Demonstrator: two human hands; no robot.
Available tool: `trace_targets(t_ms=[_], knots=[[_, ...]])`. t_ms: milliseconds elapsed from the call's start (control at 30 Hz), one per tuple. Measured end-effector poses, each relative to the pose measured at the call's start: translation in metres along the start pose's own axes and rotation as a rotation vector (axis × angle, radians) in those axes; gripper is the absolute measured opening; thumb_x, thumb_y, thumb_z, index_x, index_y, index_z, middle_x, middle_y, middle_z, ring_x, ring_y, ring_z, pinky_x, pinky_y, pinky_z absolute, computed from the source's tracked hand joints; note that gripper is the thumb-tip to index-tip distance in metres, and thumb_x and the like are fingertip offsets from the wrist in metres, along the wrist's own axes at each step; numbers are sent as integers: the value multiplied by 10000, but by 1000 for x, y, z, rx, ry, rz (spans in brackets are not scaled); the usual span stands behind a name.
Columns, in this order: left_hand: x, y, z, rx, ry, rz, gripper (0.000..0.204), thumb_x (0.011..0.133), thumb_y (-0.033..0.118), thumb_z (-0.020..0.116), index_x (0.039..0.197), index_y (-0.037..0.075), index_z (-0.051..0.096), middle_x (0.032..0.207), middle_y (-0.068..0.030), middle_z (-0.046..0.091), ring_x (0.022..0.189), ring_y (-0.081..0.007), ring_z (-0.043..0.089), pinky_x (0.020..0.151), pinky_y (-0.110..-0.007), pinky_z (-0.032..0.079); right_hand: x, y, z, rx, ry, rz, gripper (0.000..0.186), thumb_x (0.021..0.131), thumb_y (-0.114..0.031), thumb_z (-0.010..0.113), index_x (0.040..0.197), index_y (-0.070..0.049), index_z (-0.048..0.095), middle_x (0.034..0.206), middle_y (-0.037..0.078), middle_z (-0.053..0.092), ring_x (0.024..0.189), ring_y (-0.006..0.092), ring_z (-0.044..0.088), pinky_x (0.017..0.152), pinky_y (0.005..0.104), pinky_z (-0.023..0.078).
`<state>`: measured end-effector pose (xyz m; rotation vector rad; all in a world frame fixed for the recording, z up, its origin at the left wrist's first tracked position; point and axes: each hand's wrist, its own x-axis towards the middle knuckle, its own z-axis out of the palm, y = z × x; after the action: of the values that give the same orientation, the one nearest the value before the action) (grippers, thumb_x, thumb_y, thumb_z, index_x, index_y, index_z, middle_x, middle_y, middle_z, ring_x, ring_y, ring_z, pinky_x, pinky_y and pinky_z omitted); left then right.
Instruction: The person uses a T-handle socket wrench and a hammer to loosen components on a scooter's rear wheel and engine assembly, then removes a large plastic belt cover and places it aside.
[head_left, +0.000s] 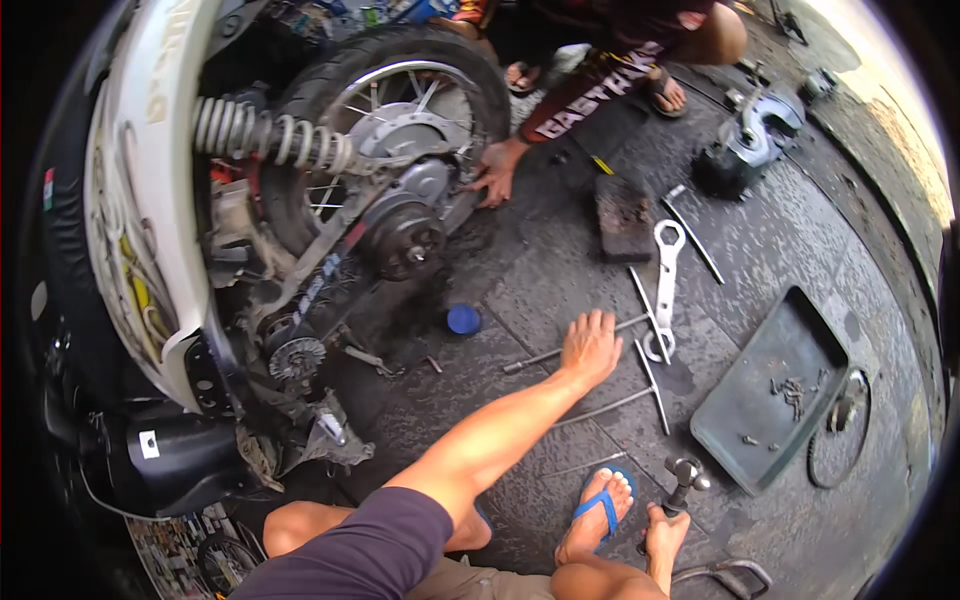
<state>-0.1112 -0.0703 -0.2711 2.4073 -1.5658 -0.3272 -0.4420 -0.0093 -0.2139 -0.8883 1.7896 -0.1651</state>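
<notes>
My left hand (590,350) reaches out over the floor, fingers extended, right above the shaft of a T-handle wrench (535,362); whether it touches the shaft I cannot tell. A second T-handle wrench (654,388) lies just nearer to me. In my right hand (664,540), low in the view, is a ball-peen hammer (686,482), gripped by its handle with the head up. Beyond the left hand lies a flat silver wrench with ring ends (667,275). A blue cap (463,319) sits on the floor to its left.
A scooter's rear wheel (390,60), shock spring (270,135) and exposed clutch drum (408,240) stand at the left. A co-worker's hand (495,172) is beside the wheel. At right are a tray with bolts (715,425), a belt (815,465) and an engine cover (750,140).
</notes>
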Motion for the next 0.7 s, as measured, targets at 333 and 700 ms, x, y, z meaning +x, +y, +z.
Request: trace_targets(t_ms=[333,700], knots=[[33,-19,-40,-362,-99,-6,319,950,293,604,1023,-12,546,866,-225,622,772,-391,651,698,-492,494,-2,-18,11,0,-144,-148,189,761,-77,708,688,19,563,601,73,578,483,146,528,461,333,415],[12,63,-234,-512,-229,140,374,989,336,570,802,17,519,599,-165,561,567,-384,586,526,-467,423,-1,-55,38,-84,-259,-312,203,768,-108,681,641,-1,563,569,62,561,509,129,495,492,348,404]])
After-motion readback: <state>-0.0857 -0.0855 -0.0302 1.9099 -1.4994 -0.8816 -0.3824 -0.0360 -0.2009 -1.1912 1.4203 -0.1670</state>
